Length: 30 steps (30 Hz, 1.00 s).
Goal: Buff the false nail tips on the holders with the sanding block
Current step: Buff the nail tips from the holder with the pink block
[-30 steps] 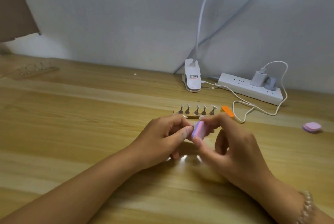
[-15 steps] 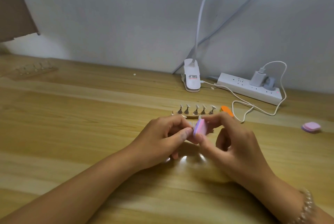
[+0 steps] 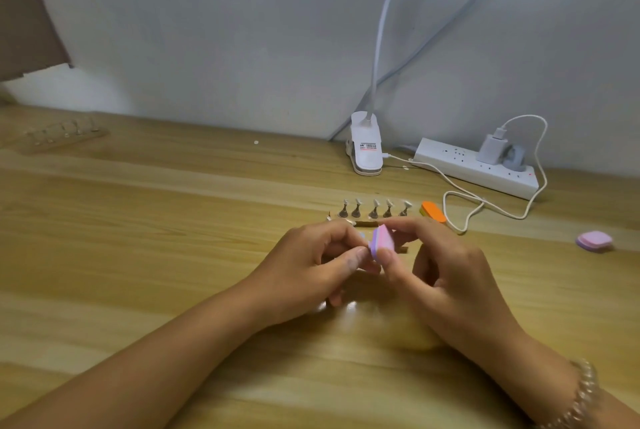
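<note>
On the wooden desk, head view: both hands met just in front of a row of five small holders, each carrying a false nail tip.

- Right hand pinched the pink-and-purple sanding block between thumb and forefinger, block held on edge above the desk.
- Left hand had its fingers curled, thumb tip against the block's near edge. What it pinched, if anything, was hidden behind the block; could not tell.
- Orange block lay just right of the row; a second pink block well apart to the right.

Judgement: buffing was under way, probably on one tip held in the left hand. The five on the row looked untouched. The next move would call for short, light strokes with the tip braced firmly, since such small pieces slip easily.
</note>
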### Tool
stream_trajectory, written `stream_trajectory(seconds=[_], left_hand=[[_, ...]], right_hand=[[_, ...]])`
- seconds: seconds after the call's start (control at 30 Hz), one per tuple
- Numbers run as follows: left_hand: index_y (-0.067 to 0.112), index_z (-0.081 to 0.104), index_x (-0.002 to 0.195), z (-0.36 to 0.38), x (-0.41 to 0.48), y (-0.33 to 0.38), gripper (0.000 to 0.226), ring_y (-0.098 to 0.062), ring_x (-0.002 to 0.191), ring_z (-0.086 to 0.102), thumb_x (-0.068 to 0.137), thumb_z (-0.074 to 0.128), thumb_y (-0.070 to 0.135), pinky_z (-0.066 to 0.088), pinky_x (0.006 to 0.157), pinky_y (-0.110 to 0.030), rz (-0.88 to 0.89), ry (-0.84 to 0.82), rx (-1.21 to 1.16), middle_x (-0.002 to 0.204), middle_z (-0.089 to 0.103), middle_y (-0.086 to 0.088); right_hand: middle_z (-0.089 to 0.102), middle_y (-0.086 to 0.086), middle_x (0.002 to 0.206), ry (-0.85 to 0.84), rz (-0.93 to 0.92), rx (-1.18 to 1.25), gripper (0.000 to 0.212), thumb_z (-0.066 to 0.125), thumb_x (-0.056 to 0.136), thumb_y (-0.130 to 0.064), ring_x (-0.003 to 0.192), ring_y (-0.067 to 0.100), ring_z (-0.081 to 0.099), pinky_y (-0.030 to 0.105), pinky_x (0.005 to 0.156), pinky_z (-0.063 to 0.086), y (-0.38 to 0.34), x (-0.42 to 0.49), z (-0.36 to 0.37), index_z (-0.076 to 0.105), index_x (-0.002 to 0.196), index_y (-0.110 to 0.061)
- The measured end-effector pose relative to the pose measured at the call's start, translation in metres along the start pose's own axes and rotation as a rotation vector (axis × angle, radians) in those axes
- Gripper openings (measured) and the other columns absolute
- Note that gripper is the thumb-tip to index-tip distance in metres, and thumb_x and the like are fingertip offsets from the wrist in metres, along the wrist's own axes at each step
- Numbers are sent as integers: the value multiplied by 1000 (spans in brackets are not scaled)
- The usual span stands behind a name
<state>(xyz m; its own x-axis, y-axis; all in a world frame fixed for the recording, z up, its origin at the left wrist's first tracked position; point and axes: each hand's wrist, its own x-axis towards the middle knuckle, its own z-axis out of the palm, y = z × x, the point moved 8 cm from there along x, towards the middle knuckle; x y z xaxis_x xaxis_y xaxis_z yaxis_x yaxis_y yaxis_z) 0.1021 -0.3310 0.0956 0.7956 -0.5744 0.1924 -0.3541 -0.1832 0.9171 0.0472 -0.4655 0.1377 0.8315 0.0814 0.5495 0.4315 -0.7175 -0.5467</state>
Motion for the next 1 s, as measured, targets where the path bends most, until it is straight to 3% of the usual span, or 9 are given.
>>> stream_trajectory(seconds=[0.1, 0.23, 0.33, 0.47, 0.6, 0.73, 0.87, 1.0], left_hand=[[13, 65, 96, 0, 0, 2, 10, -32, 57, 62, 101, 57, 14, 51, 52, -43, 5, 2, 5, 85, 75, -7], [16, 63, 89, 0, -1, 5, 12, -9, 48, 59, 99, 59, 13, 47, 48, -25, 17, 6, -44, 79, 75, 6], [15, 64, 90, 0, -2, 6, 10, -16, 49, 57, 99, 60, 13, 47, 50, -29, 14, 2, -26, 78, 74, -2], [15, 62, 87, 1, -3, 12, 13, -5, 46, 57, 98, 60, 9, 45, 47, -20, 16, 15, -42, 78, 75, 6], [14, 60, 87, -1, -3, 11, 14, -14, 45, 56, 100, 56, 8, 47, 49, -30, -1, 21, -16, 80, 75, -8], [14, 61, 86, 0, -4, 17, 15, 2, 48, 62, 99, 57, 8, 45, 46, -17, 12, 20, -48, 75, 75, 6], [15, 63, 88, -3, -3, 12, 15, -9, 42, 57, 100, 56, 10, 42, 48, -21, -8, 34, 6, 75, 75, 2], [9, 62, 89, -1, -3, 16, 15, 2, 46, 60, 100, 54, 6, 42, 46, -14, 6, 14, -23, 60, 69, 16]], right_hand=[[63, -18, 88, -10, -79, -14, 31, 64, 82, -41, 46, 12, 48, 20, 49, 37, -10, -2, 3, 66, 107, -23], [64, -16, 84, 32, -1, 16, 29, 65, 82, -42, 45, 14, 49, 21, 49, 35, 1, 1, -4, 69, 103, -23], [64, -17, 87, 10, -84, 13, 30, 66, 84, -40, 45, 14, 48, 20, 48, 38, -11, -2, 0, 69, 105, -21], [67, -14, 80, 50, 54, 61, 23, 71, 86, -41, 44, 15, 49, 26, 49, 37, 9, 2, -6, 72, 100, -24], [64, -17, 87, 27, -88, -19, 32, 67, 81, -42, 45, 13, 47, 24, 48, 40, -13, -2, -2, 69, 106, -20], [66, -12, 86, 65, 50, 20, 28, 77, 82, -35, 46, 15, 50, 27, 49, 40, 7, 2, -7, 66, 103, -21], [63, -15, 87, 20, -66, -35, 34, 69, 79, -43, 46, 11, 48, 21, 48, 38, -9, -3, 1, 65, 104, -21], [65, -13, 86, 61, 28, 12, 32, 77, 79, -37, 47, 13, 49, 26, 49, 40, 3, 0, -6, 64, 103, -21]])
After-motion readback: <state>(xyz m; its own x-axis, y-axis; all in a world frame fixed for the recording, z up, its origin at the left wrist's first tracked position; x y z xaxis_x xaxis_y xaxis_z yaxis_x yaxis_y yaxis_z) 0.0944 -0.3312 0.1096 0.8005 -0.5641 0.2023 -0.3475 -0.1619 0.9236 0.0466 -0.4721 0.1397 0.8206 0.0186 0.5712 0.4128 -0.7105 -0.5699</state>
